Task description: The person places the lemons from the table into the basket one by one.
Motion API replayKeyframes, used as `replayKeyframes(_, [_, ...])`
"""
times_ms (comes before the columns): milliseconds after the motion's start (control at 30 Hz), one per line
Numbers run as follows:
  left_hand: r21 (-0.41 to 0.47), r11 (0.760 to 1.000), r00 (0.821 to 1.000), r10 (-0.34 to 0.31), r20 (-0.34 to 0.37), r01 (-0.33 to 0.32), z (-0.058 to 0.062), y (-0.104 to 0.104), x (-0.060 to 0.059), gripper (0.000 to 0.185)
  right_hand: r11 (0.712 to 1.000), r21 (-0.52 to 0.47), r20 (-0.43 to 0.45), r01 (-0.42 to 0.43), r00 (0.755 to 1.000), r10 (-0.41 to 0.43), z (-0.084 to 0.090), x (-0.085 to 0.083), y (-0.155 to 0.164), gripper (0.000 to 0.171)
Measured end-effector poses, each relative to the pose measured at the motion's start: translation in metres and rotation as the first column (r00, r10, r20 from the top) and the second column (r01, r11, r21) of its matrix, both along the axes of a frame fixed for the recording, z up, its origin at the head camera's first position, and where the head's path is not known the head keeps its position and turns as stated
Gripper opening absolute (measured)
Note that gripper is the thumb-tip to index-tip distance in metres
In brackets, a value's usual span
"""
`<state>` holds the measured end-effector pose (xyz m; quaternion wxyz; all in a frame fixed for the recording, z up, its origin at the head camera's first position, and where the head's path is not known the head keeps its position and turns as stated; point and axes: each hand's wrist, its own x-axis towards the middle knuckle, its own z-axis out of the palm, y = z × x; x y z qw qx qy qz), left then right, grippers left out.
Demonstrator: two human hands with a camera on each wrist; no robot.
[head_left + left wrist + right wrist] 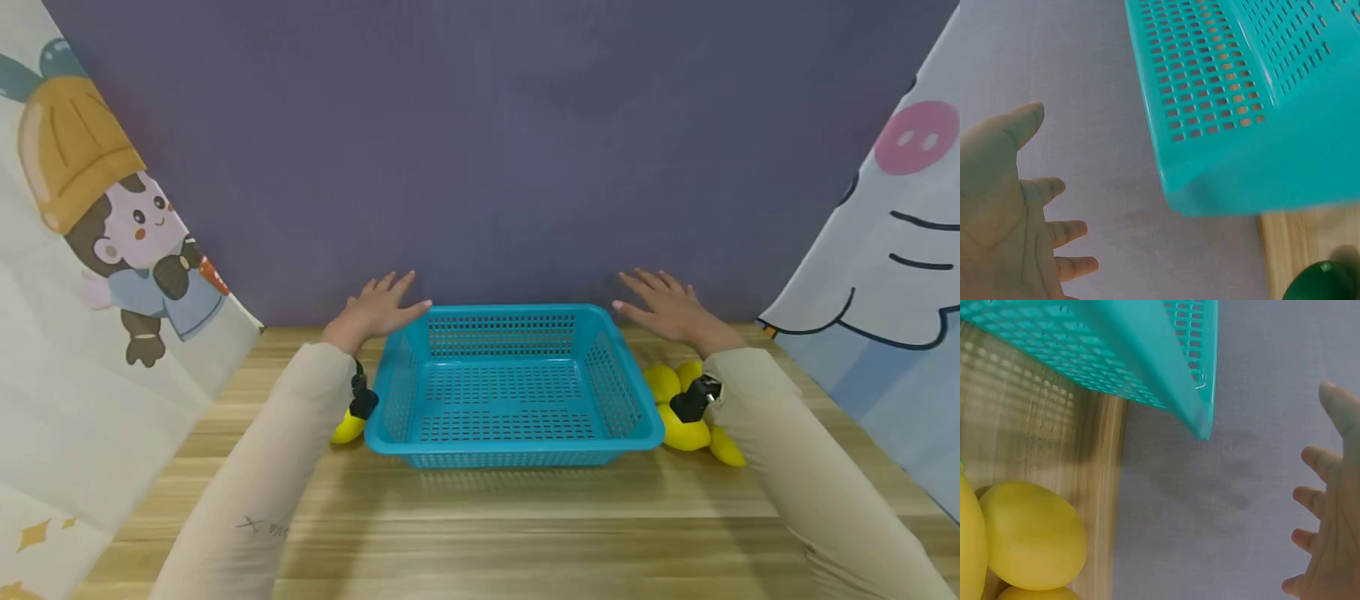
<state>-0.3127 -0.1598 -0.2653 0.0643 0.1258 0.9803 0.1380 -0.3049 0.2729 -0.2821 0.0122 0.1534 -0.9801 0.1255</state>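
A blue-green plastic basket with perforated walls stands in the middle of the wooden table, nothing inside it. Beside its far left corner hovers my left hand, fingers spread and thumb toward the rim. My right hand mirrors it at the far right corner, its fingers spread too. In both wrist views a gap shows between the hand and the basket, and the palms hold nothing. Several smooth yellow fruits lie on the table right of the basket, under the right wrist.
Left of the basket are a yellow fruit, partly behind the left wrist, and a round green thing. A grey-purple panel rises behind the table. Printed cloths flank both sides. Each wrist wears a black device.
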Motion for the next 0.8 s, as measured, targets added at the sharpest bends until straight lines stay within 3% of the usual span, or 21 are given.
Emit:
replayKeyframes(367, [-0.01,0.999,0.998,-0.047,-0.029,0.047,-0.003,-0.012,0.008,0.078,0.999,-0.05,0.008,-0.015,1.0,0.016,0.001,0.015,0.016,0.072])
replayKeyframes(800, [0.092,0.989,0.991,-0.11,-0.07,0.117,-0.01,-0.031,0.037,0.076,0.991,-0.079,-0.009,-0.105,0.994,0.105,-0.01,0.039,0.013,0.064])
